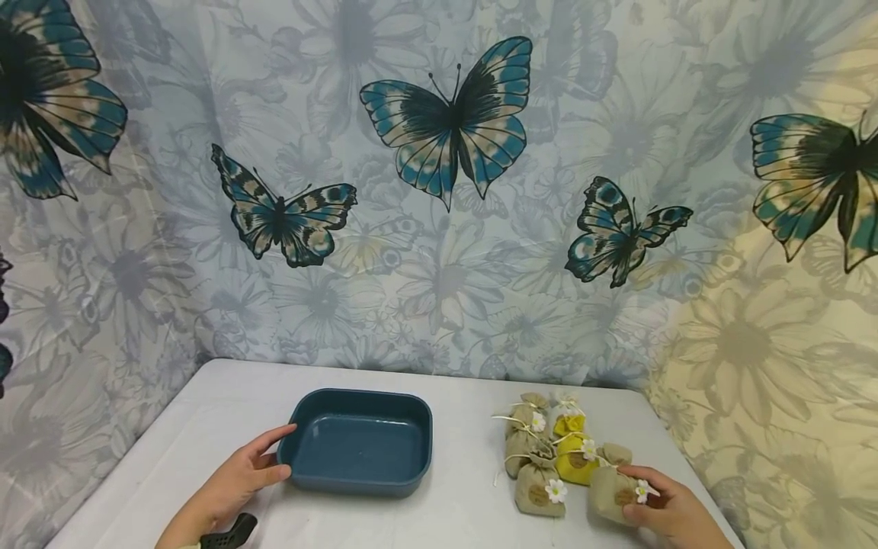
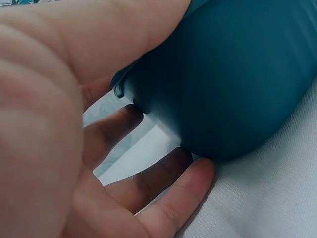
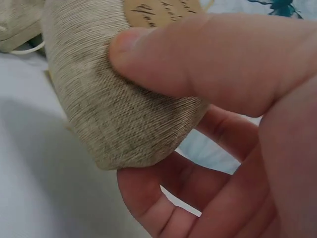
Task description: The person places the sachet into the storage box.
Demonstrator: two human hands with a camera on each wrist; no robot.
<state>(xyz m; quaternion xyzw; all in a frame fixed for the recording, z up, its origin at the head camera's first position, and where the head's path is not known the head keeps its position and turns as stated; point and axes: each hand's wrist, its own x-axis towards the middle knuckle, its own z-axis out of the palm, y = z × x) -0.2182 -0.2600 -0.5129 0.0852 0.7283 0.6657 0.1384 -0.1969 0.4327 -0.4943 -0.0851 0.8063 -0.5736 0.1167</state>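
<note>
A beige burlap drawstring pouch (image 1: 607, 496) with a white flower and a round tag is pinched by my right hand (image 1: 675, 511). In the right wrist view, the thumb presses the pouch (image 3: 129, 114) beside its printed tag, and the fingers support it from behind and below. My left hand (image 1: 236, 480) touches the left end of a dark blue rectangular dish (image 1: 357, 486). Its fingers are spread and fairly straight, with the fingertips (image 2: 185, 156) right at the wall of the dish (image 2: 218, 89).
Left of the held pouch stand several more: beige ones (image 1: 538, 496) in a column and a yellow one (image 1: 575, 465) beside them, with a white-and-yellow one (image 1: 568, 419) behind. White cloth (image 1: 466, 457) covers the table. A butterfly-print curtain (image 1: 446, 305) hangs behind.
</note>
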